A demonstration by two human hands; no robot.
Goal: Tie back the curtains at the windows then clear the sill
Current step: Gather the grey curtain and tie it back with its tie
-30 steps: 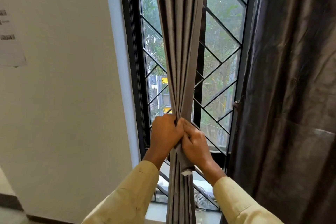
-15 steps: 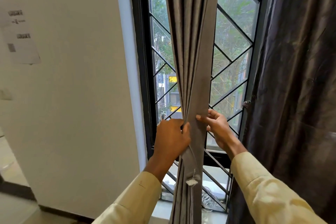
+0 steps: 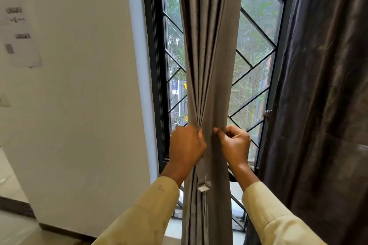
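A grey curtain (image 3: 209, 49) hangs gathered into a narrow bunch in front of the black-framed window (image 3: 153, 65). My left hand (image 3: 186, 146) grips the bunch from its left side at about waist height. My right hand (image 3: 236, 145) holds the bunch's right edge, fingers curled round the cloth with the thumb on the front. A frayed strip with a white tag (image 3: 203, 187) dangles from below my left hand. Part of the sill (image 3: 236, 186) shows between curtain and right sleeve; what lies on it is hidden.
A second, darker curtain (image 3: 322, 95) hangs loose along the right side. The window has a diagonal metal grille (image 3: 256, 61). A white wall (image 3: 83, 85) with a taped paper sheet (image 3: 19, 36) stands to the left. A small latch (image 3: 267, 113) sticks out at the frame.
My right hand let go of the bunch, opened beside it, then closed on its right edge. The left hand kept its grip. The view shifted left.
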